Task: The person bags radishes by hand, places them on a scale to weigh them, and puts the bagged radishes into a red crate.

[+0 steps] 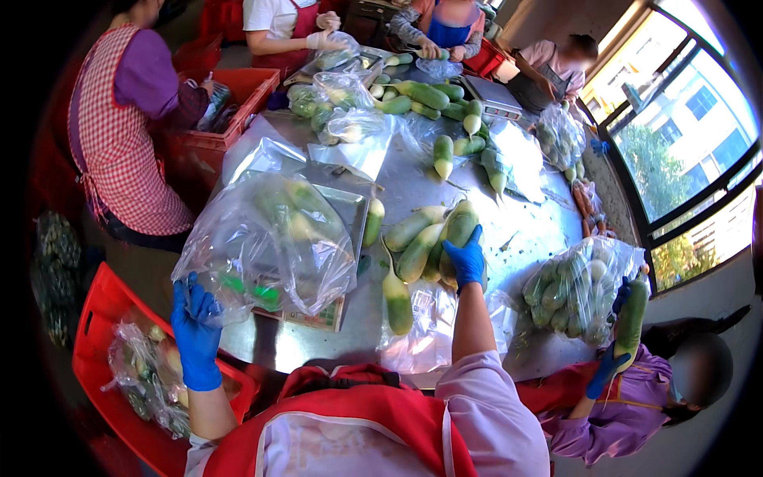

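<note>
My left hand, in a blue glove, has its fingers closed on the edge of a clear plastic bag. Several green radishes show through the bag, which lies on a metal weighing scale with a green lit display seen through the plastic. My right hand, also gloved in blue, is wrapped round a large green radish in a small pile right of the scale. Beside it lie more radishes, one of them pointing toward me. The fingertips under the held radish are hidden.
A red crate with bagged vegetables stands at my lower left. More radishes, bags and scales cover the far metal table. A full bag sits at right, near a co-worker holding a radish. Other people work around the table.
</note>
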{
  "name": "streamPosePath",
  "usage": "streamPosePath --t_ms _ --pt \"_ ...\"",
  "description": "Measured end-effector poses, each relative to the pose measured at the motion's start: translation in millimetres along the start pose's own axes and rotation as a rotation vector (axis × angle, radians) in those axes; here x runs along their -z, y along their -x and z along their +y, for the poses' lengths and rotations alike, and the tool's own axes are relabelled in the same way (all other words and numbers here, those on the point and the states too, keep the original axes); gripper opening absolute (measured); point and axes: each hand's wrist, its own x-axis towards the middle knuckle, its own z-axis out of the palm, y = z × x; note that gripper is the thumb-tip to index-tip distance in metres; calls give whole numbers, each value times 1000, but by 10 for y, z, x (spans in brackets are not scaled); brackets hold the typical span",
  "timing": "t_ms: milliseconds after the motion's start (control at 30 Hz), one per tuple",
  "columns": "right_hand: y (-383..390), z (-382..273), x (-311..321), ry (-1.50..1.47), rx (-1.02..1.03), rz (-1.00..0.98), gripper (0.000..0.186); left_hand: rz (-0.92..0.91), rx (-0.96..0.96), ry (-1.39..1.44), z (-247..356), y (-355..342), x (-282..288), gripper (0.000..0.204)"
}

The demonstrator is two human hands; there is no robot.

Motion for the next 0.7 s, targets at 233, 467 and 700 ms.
streamPosePath --t_ms 233,467,700 --pt "544 -106 176 -1480 -148 -512 68 18 15 -174 -29 -70 -4 34" --pt "1552 -1642 -16 -2088 257 -1012 93 26 69 -351 16 -84 -257 38" --pt "1892 -3032 -267 -1282 523 -1125 98 -161 93 -340 299 -175 -505 47"
